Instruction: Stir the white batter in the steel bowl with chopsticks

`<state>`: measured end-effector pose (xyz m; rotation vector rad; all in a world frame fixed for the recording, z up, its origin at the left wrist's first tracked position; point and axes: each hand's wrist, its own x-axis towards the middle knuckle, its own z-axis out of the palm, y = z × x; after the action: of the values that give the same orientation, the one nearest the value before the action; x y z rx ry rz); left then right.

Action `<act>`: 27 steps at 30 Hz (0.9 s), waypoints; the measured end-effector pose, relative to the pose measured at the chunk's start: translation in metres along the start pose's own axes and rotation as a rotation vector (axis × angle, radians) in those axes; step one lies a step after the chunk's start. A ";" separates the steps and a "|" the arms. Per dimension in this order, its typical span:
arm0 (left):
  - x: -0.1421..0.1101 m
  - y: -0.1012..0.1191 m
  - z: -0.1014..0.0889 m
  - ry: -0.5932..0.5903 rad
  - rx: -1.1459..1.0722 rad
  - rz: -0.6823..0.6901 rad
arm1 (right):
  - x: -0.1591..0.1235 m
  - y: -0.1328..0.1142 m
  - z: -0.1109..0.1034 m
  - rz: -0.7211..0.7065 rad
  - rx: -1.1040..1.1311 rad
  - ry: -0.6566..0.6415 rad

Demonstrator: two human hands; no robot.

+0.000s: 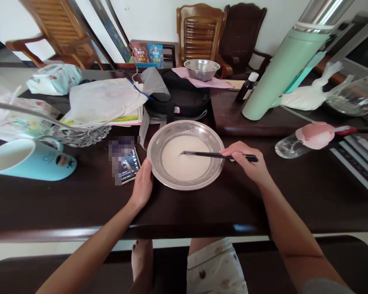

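Note:
A wide stainless steel bowl [216,141] stands on the dark table in front of me and holds a pale, cream-coloured liquid mixture [187,169]. At its left side, my left hand [143,185] grips the rim, with the thumb on top and the other fingers mostly hidden beneath. My right hand [247,162] is closed around a pair of black chopsticks [207,154] at the bowl's right side. The chopsticks lie nearly level over the bowl, and their tips reach the mixture near its middle. A phone [130,165], partly blurred out, lies just left of my left hand.
A light-blue mug [33,161] lies at the left beside a glass dish [82,134]. Behind the bowl are a black bag [184,100] and a smaller metal bowl [201,70]. To the right are a tall green flask [286,71], a pink-lidded cup [306,139] and stacked books [355,163].

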<state>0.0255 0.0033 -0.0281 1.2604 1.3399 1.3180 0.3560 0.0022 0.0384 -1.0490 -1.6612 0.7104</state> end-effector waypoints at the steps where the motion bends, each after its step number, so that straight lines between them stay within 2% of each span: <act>1: 0.000 0.000 0.000 -0.004 -0.005 0.002 | 0.000 0.001 -0.001 0.005 -0.008 0.046; 3: 0.000 0.000 0.000 -0.011 -0.010 0.003 | -0.001 0.003 -0.004 0.023 0.016 0.132; 5: 0.000 0.000 0.000 -0.013 -0.007 -0.001 | -0.001 0.003 -0.004 0.027 0.072 0.143; 10: 0.000 0.001 0.000 -0.001 0.013 -0.004 | 0.000 -0.001 0.001 0.008 0.033 -0.039; 13: 0.000 0.001 0.000 0.001 0.009 0.005 | 0.000 0.000 -0.001 0.013 0.006 0.054; 16: 0.000 0.001 0.000 -0.006 0.011 0.010 | -0.001 0.003 -0.003 0.026 0.070 0.158; 19: 0.000 0.002 0.000 -0.010 0.016 0.008 | -0.002 0.002 -0.001 0.023 0.115 0.068; 22: 0.000 0.002 -0.001 -0.005 0.024 0.005 | -0.001 -0.001 0.003 0.019 0.049 -0.028; 27: 0.000 0.005 0.000 -0.030 0.040 -0.004 | -0.001 -0.002 0.000 0.036 0.005 0.122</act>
<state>0.0256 0.0025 -0.0231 1.2993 1.3529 1.2701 0.3553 0.0008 0.0397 -1.0999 -1.5391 0.6603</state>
